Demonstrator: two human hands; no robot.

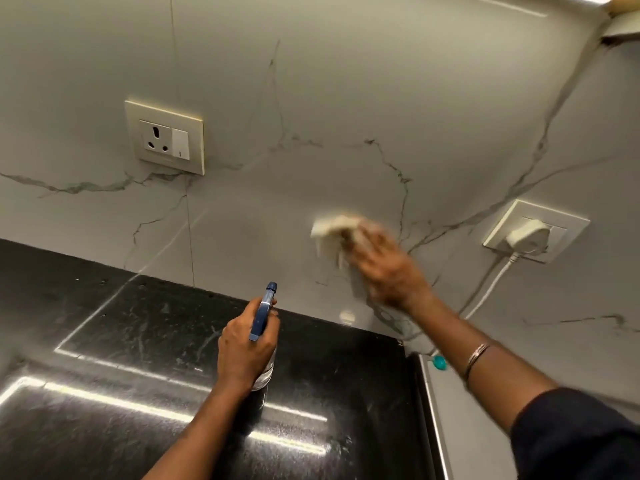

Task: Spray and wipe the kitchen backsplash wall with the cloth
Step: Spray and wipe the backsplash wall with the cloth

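Observation:
The backsplash wall [311, 98] is pale marble with dark veins and fills the upper view. My right hand [384, 268] presses a whitish cloth [332, 233] flat against the wall, low and right of centre; both are motion-blurred. My left hand [247, 348] grips a spray bottle [263, 313] with a blue trigger head, held upright just above the black counter, nozzle pointing at the wall. The bottle's clear body is mostly hidden behind my fingers.
A black polished counter [138, 358] meets the wall below. A socket with a switch [166, 140] sits on the wall at left. At right a white plug [526, 237] fills another socket, its cable hanging down. A steel appliance edge [433, 403] borders the counter.

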